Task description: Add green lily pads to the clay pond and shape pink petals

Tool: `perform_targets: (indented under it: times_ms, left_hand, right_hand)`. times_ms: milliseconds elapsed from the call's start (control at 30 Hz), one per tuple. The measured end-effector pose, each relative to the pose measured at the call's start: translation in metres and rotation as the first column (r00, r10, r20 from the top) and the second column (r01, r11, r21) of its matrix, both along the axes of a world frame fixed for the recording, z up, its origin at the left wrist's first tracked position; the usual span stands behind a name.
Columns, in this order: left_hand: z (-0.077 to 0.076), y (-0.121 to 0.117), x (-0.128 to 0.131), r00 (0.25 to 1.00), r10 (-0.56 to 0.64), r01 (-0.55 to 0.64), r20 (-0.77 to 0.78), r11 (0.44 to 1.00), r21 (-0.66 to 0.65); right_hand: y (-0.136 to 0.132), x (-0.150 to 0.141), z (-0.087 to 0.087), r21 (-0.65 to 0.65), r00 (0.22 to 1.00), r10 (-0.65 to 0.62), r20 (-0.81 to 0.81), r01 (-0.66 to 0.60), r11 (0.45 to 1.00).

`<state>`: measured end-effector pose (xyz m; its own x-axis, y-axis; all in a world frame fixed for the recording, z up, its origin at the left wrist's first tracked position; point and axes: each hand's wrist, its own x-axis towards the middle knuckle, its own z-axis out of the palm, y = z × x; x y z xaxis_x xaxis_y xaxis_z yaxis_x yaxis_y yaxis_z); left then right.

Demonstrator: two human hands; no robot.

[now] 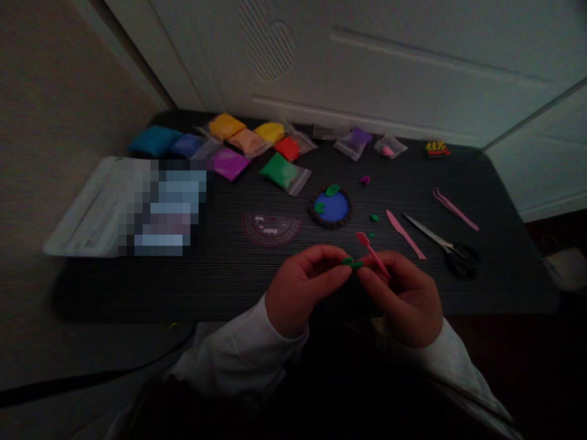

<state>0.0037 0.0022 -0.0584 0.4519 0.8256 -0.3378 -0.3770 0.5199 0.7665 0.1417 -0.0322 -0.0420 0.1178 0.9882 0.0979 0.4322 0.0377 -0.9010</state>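
Between my two hands, above the table's near side, is a small green clay piece (353,263). My left hand (305,284) pinches it between thumb and fingers. My right hand (406,296) touches its other side with the fingertips and also holds a pink modelling tool (373,252), its rounded end pointing up and away. Just beyond lies a round blue clay disc (337,209) with a dark beaded rim and two green leaf shapes on it. Small green clay bits (375,217) lie to the right of the disc.
A pink clay knife (406,233), scissors (440,242) and pink tweezers (455,209) lie at right. Left of the disc is a clear protractor (271,230). Bags of coloured clay (279,172) line the back, and a white package (98,208) lies at far left.
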Motion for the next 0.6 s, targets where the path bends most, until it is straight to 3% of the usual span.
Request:
perform_targets:
  times_ms: [167,400,600]
  left_hand:
    - [0.0009,-0.0013,-0.0002,0.999,-0.013,0.017,-0.039,0.996,0.084]
    - [0.0019,-0.0016,-0.0001,0.994,0.0,0.012,-0.108,0.995,0.103]
    - [0.0017,0.0,-0.0015,0.998,0.006,0.0,-0.068,0.997,0.076]
  right_hand:
    - [-0.0017,0.0022,0.0026,-0.087,0.999,0.011,-0.034,-0.014,0.996]
    - [-0.0024,0.0018,0.0033,-0.15,0.995,0.018,-0.097,-0.032,0.988]
    - [0.0006,0.0009,0.0021,-0.302,0.947,-0.089,-0.309,-0.009,0.953]
